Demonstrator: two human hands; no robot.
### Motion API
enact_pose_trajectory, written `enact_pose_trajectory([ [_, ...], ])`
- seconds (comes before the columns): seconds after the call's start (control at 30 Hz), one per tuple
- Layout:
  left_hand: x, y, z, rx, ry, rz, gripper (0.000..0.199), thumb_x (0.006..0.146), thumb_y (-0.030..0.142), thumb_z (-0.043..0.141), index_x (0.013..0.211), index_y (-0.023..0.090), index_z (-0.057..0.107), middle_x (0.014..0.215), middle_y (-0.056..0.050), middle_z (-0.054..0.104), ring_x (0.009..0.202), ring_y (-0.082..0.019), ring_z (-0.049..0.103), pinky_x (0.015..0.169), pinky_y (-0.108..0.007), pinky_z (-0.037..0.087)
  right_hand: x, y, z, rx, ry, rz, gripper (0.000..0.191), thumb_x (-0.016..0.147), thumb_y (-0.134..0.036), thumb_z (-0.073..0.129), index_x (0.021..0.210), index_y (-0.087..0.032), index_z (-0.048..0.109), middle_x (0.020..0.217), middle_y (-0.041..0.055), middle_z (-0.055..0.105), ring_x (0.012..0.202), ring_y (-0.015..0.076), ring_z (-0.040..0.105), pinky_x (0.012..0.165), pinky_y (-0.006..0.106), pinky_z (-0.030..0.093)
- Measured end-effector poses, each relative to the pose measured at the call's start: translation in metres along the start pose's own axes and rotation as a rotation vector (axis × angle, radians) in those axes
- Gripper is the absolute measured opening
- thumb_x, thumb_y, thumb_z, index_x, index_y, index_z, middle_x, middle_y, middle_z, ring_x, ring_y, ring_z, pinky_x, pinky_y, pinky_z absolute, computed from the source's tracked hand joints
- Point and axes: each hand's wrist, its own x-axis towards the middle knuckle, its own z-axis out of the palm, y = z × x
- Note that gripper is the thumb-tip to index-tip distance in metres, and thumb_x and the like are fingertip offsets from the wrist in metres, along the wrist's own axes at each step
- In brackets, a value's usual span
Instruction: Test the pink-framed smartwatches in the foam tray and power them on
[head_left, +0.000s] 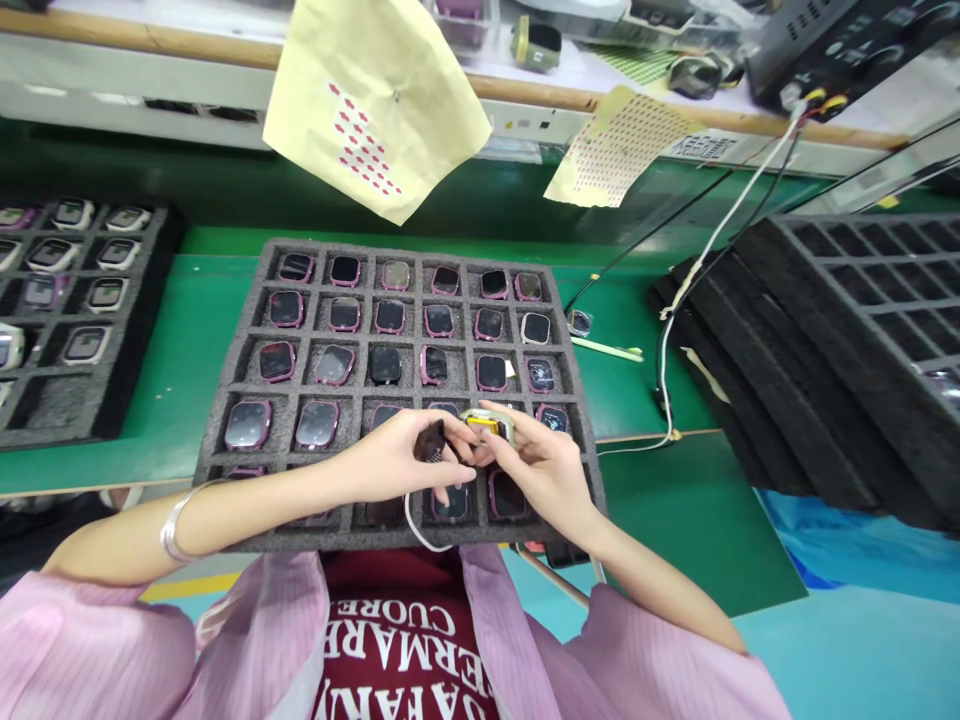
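Note:
A grey foam tray [232, 400] holds rows of square watch bodies, mostly purple-rimmed with dark screens. Over its lower middle, my right hand [544, 470] grips an open watch case [489, 425] with a light rim and a yellow part inside. My left hand [409, 450] is closed around a small dark object [430, 440], which I cannot identify; its fingertips reach the watch case. A white cable [415, 528] hangs below the left hand. The hands cover several compartments of the tray.
A second foam tray [112, 400] with watches stands at the left. Stacked black foam trays [810, 380] are at the right. A white cable [663, 350] runs down from a black device [847, 50] on the shelf. Yellow paper sheets [375, 90] hang from the shelf edge.

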Motion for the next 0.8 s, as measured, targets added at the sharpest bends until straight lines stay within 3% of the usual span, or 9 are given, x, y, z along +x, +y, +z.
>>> enact_pose_trajectory([
  [0.13,0.0,0.003,-0.006,-0.439,-0.078,-0.251,0.052,0.061,0.004,0.08,0.107,0.013,0.058,0.095,-0.01,0.072,0.091,-0.018,0.07,0.088,-0.032,0.053,0.003,-0.007,-0.012,-0.125,0.144,-0.067,0.033,0.093,-0.027,0.056,0.125,-0.021,0.058,0.081,0.0017,0.076,0.07,0.0203,0.074,0.069,0.032,0.062],
  [0.23,0.002,0.003,-0.008,-0.48,-0.074,-0.271,0.036,0.07,0.016,0.079,0.1,0.013,0.059,0.102,-0.014,0.072,0.099,-0.019,0.069,0.094,-0.031,0.05,0.002,-0.009,-0.02,-0.299,0.21,-0.196,0.034,0.093,-0.026,0.056,0.127,-0.022,0.057,0.081,0.0016,0.076,0.071,0.0198,0.074,0.071,0.03,0.062],
  [0.3,0.004,0.001,-0.007,-0.385,-0.047,-0.218,0.031,0.081,0.036,0.069,0.099,0.012,0.058,0.104,-0.015,0.071,0.09,-0.02,0.072,0.084,-0.031,0.056,0.001,-0.009,-0.023,-0.404,0.23,-0.295,0.036,0.092,-0.024,0.058,0.128,-0.022,0.056,0.083,0.0011,0.077,0.072,0.0194,0.074,0.074,0.03,0.061],
  [0.37,0.006,-0.002,-0.007,-0.169,-0.018,-0.162,0.042,0.088,0.052,0.053,0.099,0.012,0.058,0.089,-0.012,0.072,0.063,-0.016,0.071,0.059,-0.027,0.057,0.0,-0.009,-0.022,-0.486,0.234,-0.402,0.038,0.091,-0.022,0.059,0.129,-0.021,0.055,0.085,0.0005,0.077,0.072,0.018,0.074,0.075,0.028,0.061],
  [0.43,0.006,-0.005,-0.007,0.108,0.032,-0.082,0.047,0.089,0.056,0.047,0.094,0.01,0.06,0.061,-0.003,0.067,0.041,-0.012,0.06,0.041,-0.021,0.046,0.0,-0.01,-0.021,-0.544,0.225,-0.497,0.038,0.092,-0.02,0.058,0.13,-0.022,0.055,0.088,0.0004,0.077,0.07,0.0155,0.073,0.072,0.024,0.06],
  [0.53,0.007,-0.006,-0.008,0.302,0.092,-0.002,0.046,0.088,0.054,0.05,0.076,0.011,0.061,0.039,0.004,0.052,0.031,-0.008,0.049,0.037,-0.017,0.038,0.0,-0.012,-0.018,-0.615,0.195,-0.588,0.037,0.092,-0.019,0.057,0.13,-0.023,0.054,0.102,0.0032,0.075,0.075,0.0153,0.073,0.072,0.022,0.06],
  [0.6,0.008,-0.007,-0.007,0.22,0.061,-0.05,0.049,0.089,0.056,0.046,0.075,0.012,0.06,0.04,0.003,0.054,0.027,-0.007,0.044,0.032,-0.017,0.032,0.002,-0.012,-0.015,-0.632,0.151,-0.63,0.038,0.093,-0.018,0.055,0.131,-0.023,0.053,0.109,0.0048,0.073,0.083,0.0175,0.073,0.076,0.026,0.06],
  [0.7,0.011,-0.008,-0.005,-0.002,0.03,-0.121,0.045,0.09,0.057,0.043,0.092,0.013,0.054,0.05,0.0,0.064,0.026,-0.006,0.04,0.028,-0.016,0.023,0.006,-0.011,-0.008,-0.608,0.064,-0.684,0.039,0.093,-0.016,0.052,0.132,-0.02,0.05,0.108,0.0066,0.072,0.091,0.0187,0.072,0.079,0.028,0.059],
  [0.8,0.013,-0.008,-0.003,-0.223,0.001,-0.122,0.034,0.089,0.048,0.053,0.092,0.014,0.052,0.061,-0.002,0.068,0.034,-0.002,0.04,0.033,-0.013,0.025,0.012,-0.007,-0.001,-0.634,0.011,-0.732,0.035,0.093,-0.014,0.051,0.128,-0.014,0.051,0.105,0.0103,0.073,0.09,0.0197,0.071,0.077,0.031,0.059],
])
